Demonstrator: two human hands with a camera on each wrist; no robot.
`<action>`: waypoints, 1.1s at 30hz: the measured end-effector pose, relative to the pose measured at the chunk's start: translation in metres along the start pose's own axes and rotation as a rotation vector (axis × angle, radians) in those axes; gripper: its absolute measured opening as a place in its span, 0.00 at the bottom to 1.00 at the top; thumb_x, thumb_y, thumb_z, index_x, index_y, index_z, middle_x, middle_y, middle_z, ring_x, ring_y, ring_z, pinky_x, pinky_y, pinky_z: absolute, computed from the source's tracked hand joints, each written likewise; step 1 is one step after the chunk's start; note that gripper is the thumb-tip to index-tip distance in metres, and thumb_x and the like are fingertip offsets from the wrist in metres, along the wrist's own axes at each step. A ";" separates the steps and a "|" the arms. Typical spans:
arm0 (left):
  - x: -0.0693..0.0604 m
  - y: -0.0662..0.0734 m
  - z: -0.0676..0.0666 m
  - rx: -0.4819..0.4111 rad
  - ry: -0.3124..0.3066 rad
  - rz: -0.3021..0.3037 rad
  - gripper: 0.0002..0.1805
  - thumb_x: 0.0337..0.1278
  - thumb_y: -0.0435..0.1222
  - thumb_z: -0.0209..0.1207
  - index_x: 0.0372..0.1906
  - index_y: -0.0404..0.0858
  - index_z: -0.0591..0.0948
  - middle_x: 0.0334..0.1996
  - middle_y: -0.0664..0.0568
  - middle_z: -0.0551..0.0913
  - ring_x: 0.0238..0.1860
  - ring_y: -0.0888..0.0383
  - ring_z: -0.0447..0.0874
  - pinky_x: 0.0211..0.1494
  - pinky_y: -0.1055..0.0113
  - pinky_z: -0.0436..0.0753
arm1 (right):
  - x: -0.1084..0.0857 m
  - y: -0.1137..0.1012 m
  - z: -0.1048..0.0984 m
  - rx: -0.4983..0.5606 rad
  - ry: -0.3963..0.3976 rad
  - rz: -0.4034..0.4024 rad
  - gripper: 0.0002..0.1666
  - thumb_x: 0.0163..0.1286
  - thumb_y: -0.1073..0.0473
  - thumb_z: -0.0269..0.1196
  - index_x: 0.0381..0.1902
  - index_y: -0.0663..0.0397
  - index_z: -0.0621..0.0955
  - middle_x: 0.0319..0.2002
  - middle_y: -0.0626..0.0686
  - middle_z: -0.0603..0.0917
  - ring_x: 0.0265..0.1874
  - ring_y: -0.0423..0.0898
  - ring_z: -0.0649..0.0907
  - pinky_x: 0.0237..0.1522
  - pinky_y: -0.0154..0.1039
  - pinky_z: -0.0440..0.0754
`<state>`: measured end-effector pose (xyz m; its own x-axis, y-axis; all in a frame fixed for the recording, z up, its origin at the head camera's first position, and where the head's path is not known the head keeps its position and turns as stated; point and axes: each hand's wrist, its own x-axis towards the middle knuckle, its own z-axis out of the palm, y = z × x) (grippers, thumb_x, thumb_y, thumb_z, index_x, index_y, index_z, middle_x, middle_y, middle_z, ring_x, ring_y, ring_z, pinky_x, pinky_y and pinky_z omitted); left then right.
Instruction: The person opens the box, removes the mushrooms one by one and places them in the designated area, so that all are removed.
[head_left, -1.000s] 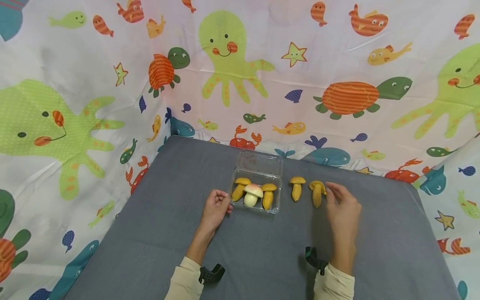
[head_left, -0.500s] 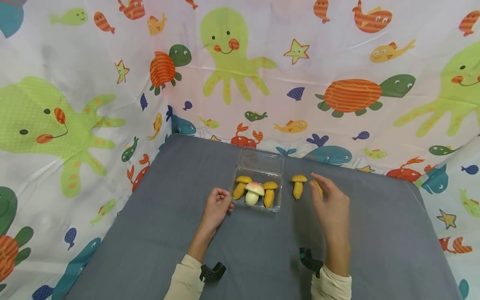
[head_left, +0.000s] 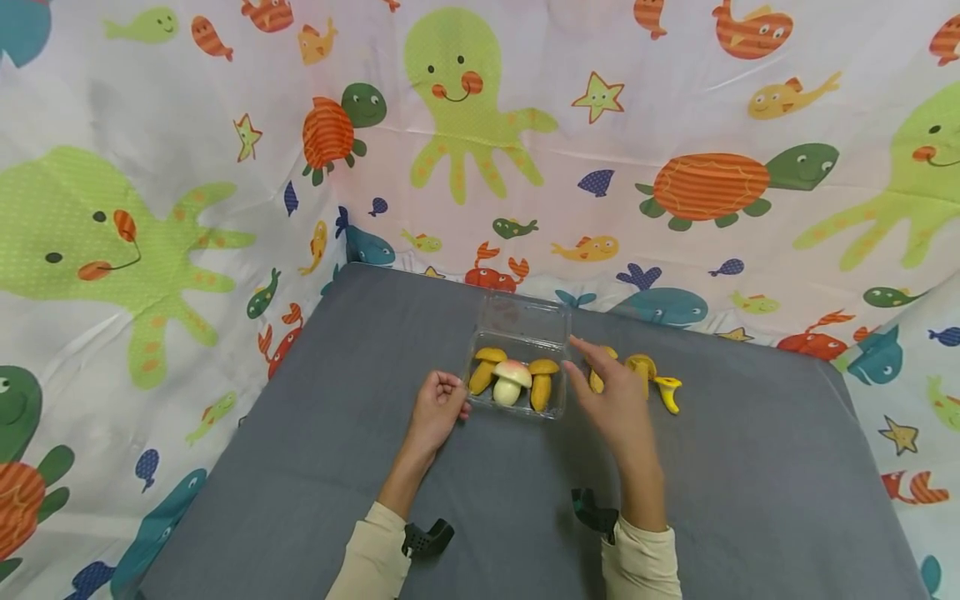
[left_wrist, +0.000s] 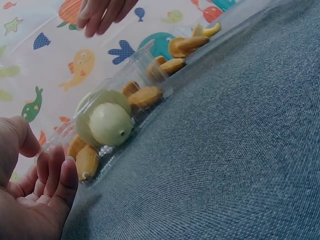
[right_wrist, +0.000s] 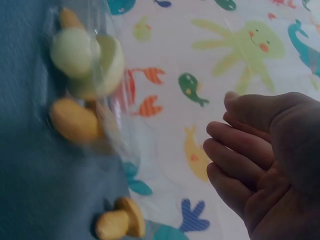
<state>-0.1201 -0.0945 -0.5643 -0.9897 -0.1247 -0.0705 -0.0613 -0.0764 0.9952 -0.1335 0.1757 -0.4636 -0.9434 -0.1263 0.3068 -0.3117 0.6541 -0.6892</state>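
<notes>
My left hand pinches the left edge of a clear plastic box, its hinged lid lying back. Three toy mushrooms sit inside: a yellow-orange mushroom at left, a pale mushroom with a pink-tinged cap in the middle, and another yellow-orange mushroom at right. Just right of the box, my right hand hovers with fingers extended, holding nothing; the right wrist view shows the hand apart from the box. It partly hides two yellow-orange mushrooms, one nearer and one farther right.
A smaller bright yellow mushroom lies right of the others on the grey cloth-covered table. Behind and beside the table hangs a white curtain printed with sea animals, close behind the box.
My right hand has moved left from beside the rightmost mushrooms toward the box, uncovering the small yellow mushroom. The left hand stays at the box's edge. The view tilts slightly.
</notes>
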 end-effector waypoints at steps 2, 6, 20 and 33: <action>0.000 0.000 0.000 0.001 -0.003 -0.002 0.08 0.72 0.30 0.59 0.49 0.33 0.74 0.33 0.46 0.81 0.32 0.50 0.86 0.34 0.65 0.89 | 0.002 -0.001 0.007 0.001 -0.035 -0.007 0.29 0.76 0.54 0.68 0.72 0.49 0.79 0.67 0.58 0.83 0.58 0.62 0.87 0.59 0.63 0.85; 0.001 0.000 0.000 0.004 -0.004 -0.006 0.07 0.72 0.30 0.59 0.48 0.33 0.74 0.33 0.46 0.80 0.31 0.52 0.85 0.34 0.67 0.89 | 0.007 -0.002 0.022 0.004 -0.090 -0.016 0.30 0.76 0.52 0.68 0.73 0.48 0.78 0.68 0.57 0.82 0.57 0.62 0.87 0.60 0.63 0.84; 0.003 -0.001 -0.001 -0.019 -0.013 -0.013 0.08 0.69 0.30 0.58 0.48 0.33 0.74 0.33 0.46 0.80 0.30 0.53 0.85 0.33 0.67 0.89 | 0.014 0.011 0.074 -0.094 -0.208 -0.029 0.31 0.74 0.50 0.71 0.71 0.49 0.80 0.60 0.58 0.87 0.23 0.49 0.82 0.33 0.50 0.84; 0.004 -0.002 0.000 -0.015 0.001 -0.012 0.08 0.69 0.28 0.59 0.47 0.32 0.73 0.32 0.47 0.80 0.31 0.50 0.86 0.33 0.68 0.88 | 0.014 0.008 0.089 -0.184 -0.173 -0.043 0.26 0.70 0.52 0.74 0.65 0.45 0.85 0.54 0.57 0.90 0.44 0.58 0.90 0.45 0.57 0.88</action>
<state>-0.1237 -0.0949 -0.5667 -0.9888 -0.1249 -0.0823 -0.0710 -0.0923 0.9932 -0.1597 0.1130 -0.5227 -0.9402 -0.2723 0.2049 -0.3406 0.7681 -0.5422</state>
